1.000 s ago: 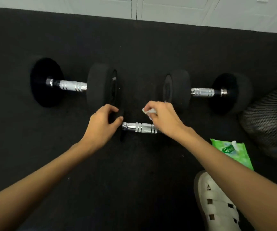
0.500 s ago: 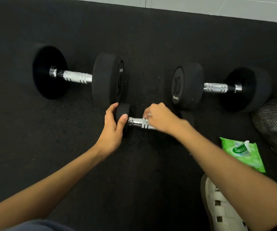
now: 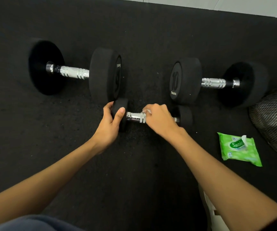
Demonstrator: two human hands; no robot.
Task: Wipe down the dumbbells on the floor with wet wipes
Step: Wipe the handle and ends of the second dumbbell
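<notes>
The small dumbbell (image 3: 135, 116) has a glossy chrome handle and matt black, probably rubber, heads; right of it, the wipes pack (image 3: 239, 150) is shiny plastic.

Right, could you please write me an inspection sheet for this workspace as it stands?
Surface: black floor mat, with white tiles along its far edge.
Job's things: small dumbbell nearest; left big dumbbell and right big dumbbell, marked 10, lie behind it; wet wipe on the small dumbbell's metal handle; green pack of wipes on the mat to the right, one wipe sticking out.
Clutter: black mesh thing at the right edge; cannot tell what it is.
Grippers: left hand grips the small dumbbell's left head; right hand holds the wet wipe.
Cables: nothing seen.
Surroundings: white shoe at the bottom.
</notes>
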